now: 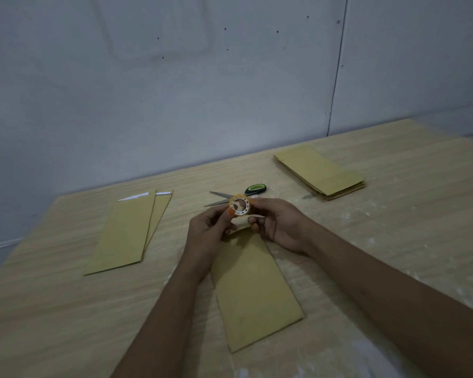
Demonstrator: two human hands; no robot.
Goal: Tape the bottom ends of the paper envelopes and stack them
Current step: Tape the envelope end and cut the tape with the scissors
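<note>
Above the far end of a brown envelope (253, 290) lying on the wooden table (393, 214), both hands held a tape roll (239, 205). Curled fingers of the left hand (206, 236) pinched its near side, and the right hand (280, 225) gripped the other. Behind lay scissors (236, 196). Two envelopes (129, 233) overlapped at left; a stack of envelopes (321, 173) sat far right.

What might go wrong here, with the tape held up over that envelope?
The scissors lie open just behind both hands, so reaching for them blind may nick a finger. The tape roll, held by the left hand and right hand, hovers over the envelope; a strip might stick crooked.
</note>
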